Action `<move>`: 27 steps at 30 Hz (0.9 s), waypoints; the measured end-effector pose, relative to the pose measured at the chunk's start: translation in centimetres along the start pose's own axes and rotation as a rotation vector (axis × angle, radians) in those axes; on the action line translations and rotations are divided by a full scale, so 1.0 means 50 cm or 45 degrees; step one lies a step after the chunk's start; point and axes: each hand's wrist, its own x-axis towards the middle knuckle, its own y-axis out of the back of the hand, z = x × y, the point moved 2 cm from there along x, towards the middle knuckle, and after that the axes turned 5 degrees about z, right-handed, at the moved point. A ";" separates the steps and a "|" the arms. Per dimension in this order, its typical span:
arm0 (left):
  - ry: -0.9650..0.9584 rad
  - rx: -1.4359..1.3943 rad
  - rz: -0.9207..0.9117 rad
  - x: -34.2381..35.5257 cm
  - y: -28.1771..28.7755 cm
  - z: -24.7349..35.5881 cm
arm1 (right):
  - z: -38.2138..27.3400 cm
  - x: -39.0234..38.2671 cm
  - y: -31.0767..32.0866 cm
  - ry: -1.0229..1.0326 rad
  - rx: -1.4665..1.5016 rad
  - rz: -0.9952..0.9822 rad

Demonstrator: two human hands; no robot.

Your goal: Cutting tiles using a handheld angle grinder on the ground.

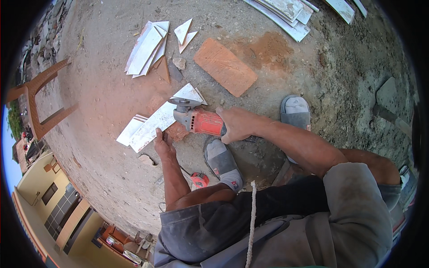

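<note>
My right hand [239, 124] is wrapped round the rear body of a red and grey angle grinder [207, 123]. The grinder's disc [184, 102] lies over the far part of a long white tile strip [154, 126]. My left hand [164, 145] pinches the strip's near edge, the thumb on its top face; the fingers beneath are partly hidden. Under the strip, a reddish brick piece [177, 132] shows beside the grinder head. Another white tile piece [130, 130] lies at the strip's left end. Whether the disc touches the tile I cannot tell.
Beyond the grinder lies an orange brick slab [225, 67], with stacked tile strips [147, 49] to its left and more tiles [286, 18] farther back. A red tape measure [199, 180] is near my left foot. A brown plastic chair [38, 98] stands left; a trowel-like tool [391, 107] lies right.
</note>
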 end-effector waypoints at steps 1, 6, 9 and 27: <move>0.007 0.013 0.023 0.000 -0.002 0.000 | 0.002 -0.001 -0.001 0.009 0.000 0.011; 0.007 0.020 0.037 0.000 -0.001 0.003 | 0.008 0.005 -0.007 0.031 0.021 0.035; 0.008 0.028 0.028 0.002 0.001 0.006 | 0.005 0.014 -0.010 0.054 0.043 0.067; 0.005 0.011 0.067 -0.003 -0.006 0.006 | 0.011 0.011 -0.012 0.037 0.048 0.047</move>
